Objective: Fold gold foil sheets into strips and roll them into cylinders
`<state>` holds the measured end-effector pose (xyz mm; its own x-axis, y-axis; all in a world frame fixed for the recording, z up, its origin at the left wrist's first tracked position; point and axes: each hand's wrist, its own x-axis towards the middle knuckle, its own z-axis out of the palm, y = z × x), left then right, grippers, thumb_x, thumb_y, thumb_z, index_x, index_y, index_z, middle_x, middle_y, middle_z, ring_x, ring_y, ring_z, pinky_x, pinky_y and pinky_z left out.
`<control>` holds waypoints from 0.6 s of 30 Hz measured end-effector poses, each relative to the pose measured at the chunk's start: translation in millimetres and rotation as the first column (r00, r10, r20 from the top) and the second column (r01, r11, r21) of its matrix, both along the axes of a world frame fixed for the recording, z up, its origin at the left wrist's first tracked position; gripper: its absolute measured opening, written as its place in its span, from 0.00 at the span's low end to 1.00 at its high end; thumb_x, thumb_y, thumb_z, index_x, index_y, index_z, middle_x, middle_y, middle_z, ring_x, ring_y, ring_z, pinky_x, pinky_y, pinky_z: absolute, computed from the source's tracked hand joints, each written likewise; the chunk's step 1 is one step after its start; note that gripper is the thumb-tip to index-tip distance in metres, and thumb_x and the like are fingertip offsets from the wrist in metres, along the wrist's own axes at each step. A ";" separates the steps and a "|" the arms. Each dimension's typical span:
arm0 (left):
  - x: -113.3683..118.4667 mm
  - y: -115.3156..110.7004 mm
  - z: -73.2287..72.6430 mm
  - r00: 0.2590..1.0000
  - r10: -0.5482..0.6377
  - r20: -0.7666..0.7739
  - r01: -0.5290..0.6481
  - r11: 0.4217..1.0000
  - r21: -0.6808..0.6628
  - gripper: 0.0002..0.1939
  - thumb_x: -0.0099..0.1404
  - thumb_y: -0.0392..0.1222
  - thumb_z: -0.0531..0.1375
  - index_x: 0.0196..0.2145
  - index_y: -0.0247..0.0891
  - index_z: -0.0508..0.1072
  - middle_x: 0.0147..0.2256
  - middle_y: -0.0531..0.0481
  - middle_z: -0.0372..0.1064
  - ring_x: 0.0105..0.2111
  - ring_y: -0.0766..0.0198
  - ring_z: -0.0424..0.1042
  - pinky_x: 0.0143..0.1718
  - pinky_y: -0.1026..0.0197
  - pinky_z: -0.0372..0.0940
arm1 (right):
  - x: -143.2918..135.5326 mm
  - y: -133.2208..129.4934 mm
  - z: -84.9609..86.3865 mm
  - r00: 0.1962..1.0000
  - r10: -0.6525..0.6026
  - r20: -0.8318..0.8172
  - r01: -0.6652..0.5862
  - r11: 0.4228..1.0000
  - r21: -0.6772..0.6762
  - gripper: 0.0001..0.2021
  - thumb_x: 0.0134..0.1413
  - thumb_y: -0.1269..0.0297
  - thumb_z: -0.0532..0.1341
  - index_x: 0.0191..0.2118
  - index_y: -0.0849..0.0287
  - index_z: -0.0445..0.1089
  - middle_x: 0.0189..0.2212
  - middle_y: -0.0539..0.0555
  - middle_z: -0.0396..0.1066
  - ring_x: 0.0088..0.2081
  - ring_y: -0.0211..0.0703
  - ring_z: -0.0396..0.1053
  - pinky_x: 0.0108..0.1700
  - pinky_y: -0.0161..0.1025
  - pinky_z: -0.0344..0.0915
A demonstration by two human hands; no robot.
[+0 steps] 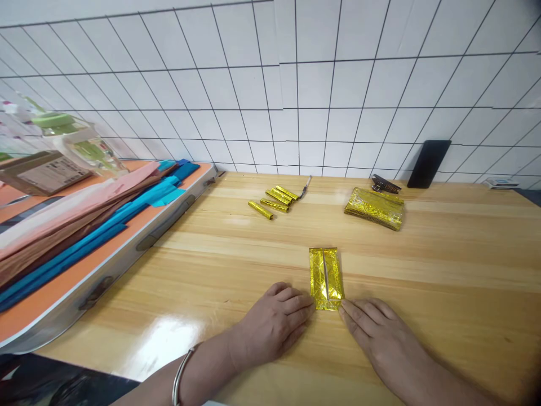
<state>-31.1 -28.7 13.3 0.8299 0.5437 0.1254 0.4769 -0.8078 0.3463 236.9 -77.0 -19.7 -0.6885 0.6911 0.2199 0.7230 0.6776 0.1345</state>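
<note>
A piece of gold foil paper [318, 276] lies flat on the wooden table in front of me. Its two sides are folded inward and a narrow pale gap runs down between them. My left hand [276, 321] comes in from the left, fingers bent and closed at the paper's lower left corner. At the lower right corner, my right hand [376, 327] has its fingers together, the tips touching the foil. Both thumbs are mostly hidden. A metal bangle [180, 375] circles my left wrist.
Several rolled gold foil strips [274, 206] lie farther back beside a pen [305, 187]. A stack of gold foil paper [374, 208] rests at the back right, near a black clip [385, 184] and a phone [429, 163] against the tiled wall. Coloured sheets [105, 211] fill the left side.
</note>
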 end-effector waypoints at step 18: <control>2.1 0.9 -4.2 1.000 0.001 0.015 -0.001 1.000 0.020 0.18 0.66 0.42 0.52 0.53 0.39 0.63 0.49 0.46 0.65 0.45 0.58 0.63 0.49 0.52 0.55 | 1.0 8.3 8.7 0.998 -0.021 -0.064 0.017 0.998 -0.057 0.22 0.52 0.74 0.55 0.55 0.59 0.63 0.51 0.53 0.67 0.48 0.48 0.61 0.48 0.45 0.60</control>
